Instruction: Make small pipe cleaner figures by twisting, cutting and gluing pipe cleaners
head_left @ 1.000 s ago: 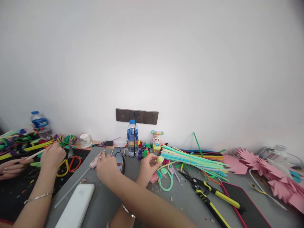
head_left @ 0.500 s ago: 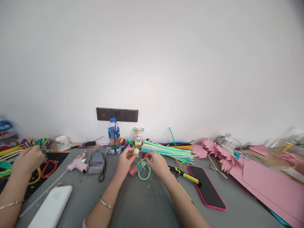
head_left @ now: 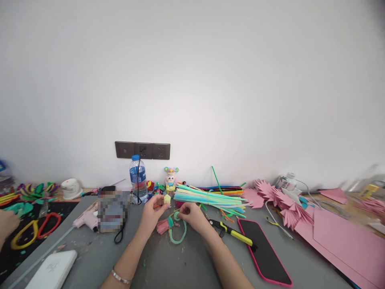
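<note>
The left hand is pinching a small pale-yellow fuzzy piece between thumb and fingers, pretty much closed on it, and it's holding that piece just above the gray tabletop, in front of the little big-eyed figurine. A silvery bracelet is sitting around that wrist. The right hand is hovering right beside it with its fingers curled in and the tips bunching up at the coiled top of a mint-green pipe-cleaner loop; I honestly can't tell if it's gripping anything there. A pink bundle is lying against the left side of that loop. Behind the right hand, a fat bunch of pastel pipe cleaners is lying sideways, and off to the right some yellow-and-black pliers are resting partly over a pink-cased phone. Pink paper sheets are spreading out further right, with spiky folded pink paper sitting behind them. Over on the left, a blue-capped water bottle is standing near the wall, a pink glue gun is lying beside a pixelated patch, and a white power bank is resting nearer the camera. Another person's hand is poking in at the far left edge, near scissors with yellow and red handles.
</note>
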`<state>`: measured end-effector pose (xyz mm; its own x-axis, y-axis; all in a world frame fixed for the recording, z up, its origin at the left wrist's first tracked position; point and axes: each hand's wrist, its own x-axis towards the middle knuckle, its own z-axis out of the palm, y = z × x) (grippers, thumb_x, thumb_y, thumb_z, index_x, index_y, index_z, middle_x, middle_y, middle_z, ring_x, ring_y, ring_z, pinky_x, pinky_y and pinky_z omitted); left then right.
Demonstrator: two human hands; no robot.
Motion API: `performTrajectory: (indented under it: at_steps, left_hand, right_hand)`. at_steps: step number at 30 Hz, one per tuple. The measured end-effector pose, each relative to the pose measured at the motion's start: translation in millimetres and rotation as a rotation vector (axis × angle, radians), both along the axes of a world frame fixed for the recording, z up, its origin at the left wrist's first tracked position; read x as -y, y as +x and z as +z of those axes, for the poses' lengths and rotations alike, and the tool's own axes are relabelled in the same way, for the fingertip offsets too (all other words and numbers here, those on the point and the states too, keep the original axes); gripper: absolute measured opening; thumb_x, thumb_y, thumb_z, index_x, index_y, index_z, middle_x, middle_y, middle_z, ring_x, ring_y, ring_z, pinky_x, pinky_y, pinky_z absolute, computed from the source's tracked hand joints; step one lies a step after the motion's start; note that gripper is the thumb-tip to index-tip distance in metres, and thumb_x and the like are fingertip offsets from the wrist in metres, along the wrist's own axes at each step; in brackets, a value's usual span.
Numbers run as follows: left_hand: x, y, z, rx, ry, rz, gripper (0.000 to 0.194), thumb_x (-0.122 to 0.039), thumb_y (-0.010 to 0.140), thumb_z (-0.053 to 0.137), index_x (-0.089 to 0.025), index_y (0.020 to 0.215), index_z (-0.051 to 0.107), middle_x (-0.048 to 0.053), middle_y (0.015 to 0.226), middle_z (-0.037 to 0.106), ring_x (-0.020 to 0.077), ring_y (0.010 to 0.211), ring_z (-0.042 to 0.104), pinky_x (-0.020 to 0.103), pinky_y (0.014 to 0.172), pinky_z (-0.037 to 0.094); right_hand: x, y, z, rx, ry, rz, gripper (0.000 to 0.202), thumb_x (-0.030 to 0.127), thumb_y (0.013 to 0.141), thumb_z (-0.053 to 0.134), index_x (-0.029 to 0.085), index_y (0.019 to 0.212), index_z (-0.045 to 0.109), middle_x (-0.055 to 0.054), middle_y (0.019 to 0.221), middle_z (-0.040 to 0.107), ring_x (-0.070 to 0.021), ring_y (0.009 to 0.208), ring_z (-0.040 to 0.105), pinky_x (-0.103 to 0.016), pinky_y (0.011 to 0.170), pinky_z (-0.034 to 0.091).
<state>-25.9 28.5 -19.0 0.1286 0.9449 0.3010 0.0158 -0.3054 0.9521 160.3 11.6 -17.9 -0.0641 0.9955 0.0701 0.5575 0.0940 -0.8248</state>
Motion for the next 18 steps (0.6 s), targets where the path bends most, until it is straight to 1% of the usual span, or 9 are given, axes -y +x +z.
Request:
performTrajectory:
  at_steps: [2, 4, 5, 7, 9, 10, 14, 18]
  left_hand:
    - [2.8, 2.0, 4.0, -0.014, -0.017, -0.034, 0.027, -0.034, 0.071, 0.071, -0.016, 0.09, 0.064, 0.008, 0.091, 0.072, 0.0233, 0.09, 0.068, 0.033, 0.082, 0.053]
    - [7.1, 4.4, 8.5, -0.02, -0.033, -0.064, 0.027, -0.034, 0.07, 0.072, -0.017, 0.088, 0.063, 0.008, 0.091, 0.072, 0.0233, 0.091, 0.067, 0.033, 0.082, 0.053]
    - [9.2, 5.5, 10.6, -0.013, -0.045, -0.078, 0.027, -0.035, 0.07, 0.073, -0.017, 0.087, 0.063, 0.008, 0.092, 0.072, 0.0234, 0.092, 0.067, 0.033, 0.082, 0.053]
    - [12.5, 7.2, 13.5, 0.012, -0.074, -0.105, 0.028, -0.036, 0.069, 0.074, -0.018, 0.085, 0.061, 0.008, 0.093, 0.072, 0.0234, 0.093, 0.066, 0.033, 0.083, 0.053]
    - [13.5, 7.9, 14.1, 0.031, -0.101, -0.137, 0.03, -0.036, 0.068, 0.075, -0.017, 0.087, 0.062, 0.008, 0.095, 0.072, 0.0235, 0.093, 0.067, 0.034, 0.084, 0.053]
    - [13.2, 7.9, 13.7, 0.038, -0.112, -0.154, 0.031, -0.037, 0.068, 0.075, -0.017, 0.089, 0.063, 0.009, 0.095, 0.072, 0.0236, 0.093, 0.067, 0.034, 0.085, 0.053]
    - [11.0, 6.8, 11.5, 0.065, -0.147, -0.219, 0.035, -0.037, 0.068, 0.077, -0.015, 0.092, 0.067, 0.011, 0.097, 0.074, 0.025, 0.093, 0.068, 0.037, 0.089, 0.051]
    - [15.7, 7.4, 14.6, 0.094, -0.196, -0.269, 0.035, -0.034, 0.066, 0.079, -0.015, 0.093, 0.069, 0.011, 0.105, 0.073, 0.0262, 0.101, 0.066, 0.037, 0.093, 0.05]
  right_hand:
    - [-0.8, 8.6, 2.7, -0.107, 0.01, 0.031, 0.011, 0.026, 0.071, 0.068, 0.018, 0.068, 0.062, 0.002, 0.06, 0.059, -0.0125, 0.057, 0.052, -0.023, 0.053, 0.036]
    - [-1.5, 15.2, 6.7, -0.197, 0.022, 0.058, 0.02, 0.037, 0.074, 0.067, 0.018, 0.073, 0.062, 0.002, 0.062, 0.06, -0.0131, 0.058, 0.054, -0.024, 0.054, 0.039]
    - [-1.8, 17.3, 8.5, -0.274, 0.02, 0.066, 0.025, 0.042, 0.072, 0.068, 0.019, 0.076, 0.062, 0.002, 0.063, 0.061, -0.0137, 0.059, 0.055, -0.025, 0.056, 0.041]
    - [-2.1, 18.9, 10.8, -0.468, 0.001, 0.07, 0.035, 0.049, 0.066, 0.074, 0.018, 0.08, 0.065, 0.001, 0.066, 0.063, -0.0148, 0.062, 0.057, -0.026, 0.059, 0.042]
    - [-2.0, 17.7, 10.6, -0.633, -0.03, 0.064, 0.041, 0.052, 0.059, 0.079, 0.018, 0.079, 0.066, 0.001, 0.065, 0.063, -0.0139, 0.059, 0.055, -0.026, 0.057, 0.041]
    - [-1.8, 16.6, 9.7, -0.677, -0.044, 0.059, 0.042, 0.052, 0.058, 0.08, 0.018, 0.077, 0.066, 0.001, 0.062, 0.061, -0.0126, 0.056, 0.053, -0.025, 0.055, 0.04]
    - [-1.1, 12.6, 4.7, -0.726, -0.071, 0.04, 0.043, 0.055, 0.059, 0.079, 0.018, 0.072, 0.061, 0.006, 0.053, 0.052, -0.0081, 0.044, 0.042, -0.023, 0.047, 0.033]
    - [0.7, 11.4, 4.1, -0.755, -0.085, 0.044, 0.043, 0.053, 0.059, 0.08, 0.018, 0.07, 0.058, 0.006, 0.055, 0.052, -0.007, 0.045, 0.041, -0.022, 0.046, 0.032]
